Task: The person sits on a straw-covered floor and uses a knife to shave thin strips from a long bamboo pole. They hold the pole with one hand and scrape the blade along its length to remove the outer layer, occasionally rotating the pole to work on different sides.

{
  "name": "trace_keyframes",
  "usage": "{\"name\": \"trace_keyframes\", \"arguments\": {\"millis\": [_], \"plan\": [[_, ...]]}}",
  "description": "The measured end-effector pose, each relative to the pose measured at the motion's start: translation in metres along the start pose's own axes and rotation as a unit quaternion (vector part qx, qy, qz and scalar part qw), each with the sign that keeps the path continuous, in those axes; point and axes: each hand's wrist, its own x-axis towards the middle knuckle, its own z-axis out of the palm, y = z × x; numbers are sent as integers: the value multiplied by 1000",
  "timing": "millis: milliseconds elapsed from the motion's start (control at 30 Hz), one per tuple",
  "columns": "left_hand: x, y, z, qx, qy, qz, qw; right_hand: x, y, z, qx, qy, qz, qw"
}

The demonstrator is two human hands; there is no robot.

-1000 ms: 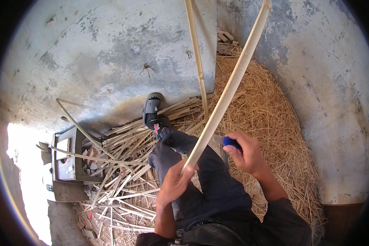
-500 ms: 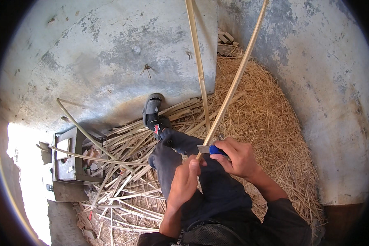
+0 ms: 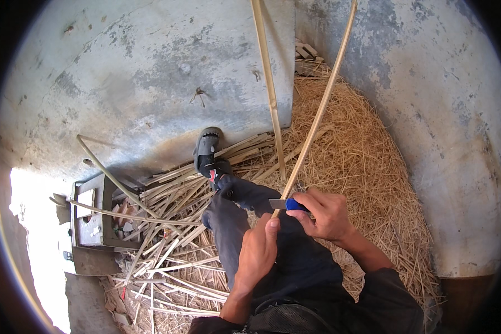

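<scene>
My left hand (image 3: 258, 248) is closed round the lower end of a long, pale wooden strip (image 3: 320, 111), thumb lying along it. From there the strip slants up and away to the top right. My right hand (image 3: 325, 216) grips a short knife (image 3: 296, 205) by its blue handle. The knife's flat grey blade (image 3: 277, 204) crosses the strip just above my left thumb and appears to touch it. Both hands are above my dark trousers (image 3: 298, 261).
A second strip (image 3: 270, 89) leans against the grey wall (image 3: 150, 72). Curly shavings (image 3: 362, 161) are heaped at right, and many loose strips (image 3: 178, 195) cover the floor at left. A box-like wooden frame (image 3: 97, 214) stands at far left, near my shoe (image 3: 207, 146).
My left hand and the strip's lower end have shifted slightly right. The strip's far end has swung left. My right hand and the knife have barely moved.
</scene>
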Motion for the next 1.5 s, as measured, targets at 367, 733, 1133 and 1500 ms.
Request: {"name": "trace_keyframes", "arguments": {"millis": [367,733,1133,1500], "plan": [[-3,-1,-2,15,-13,-24,1000,-3,7,0,-28,-1,-12,1000],[-10,-4,-2,29,-5,-25,999,-2,15,-3,-42,6,-31,999],[-59,-32,-5,81,-45,-102,991,18,94,-24,-71,105,92,988],[-93,-49,-16,128,-58,-143,980,39,197,-33,-57,61,223,971]]}}
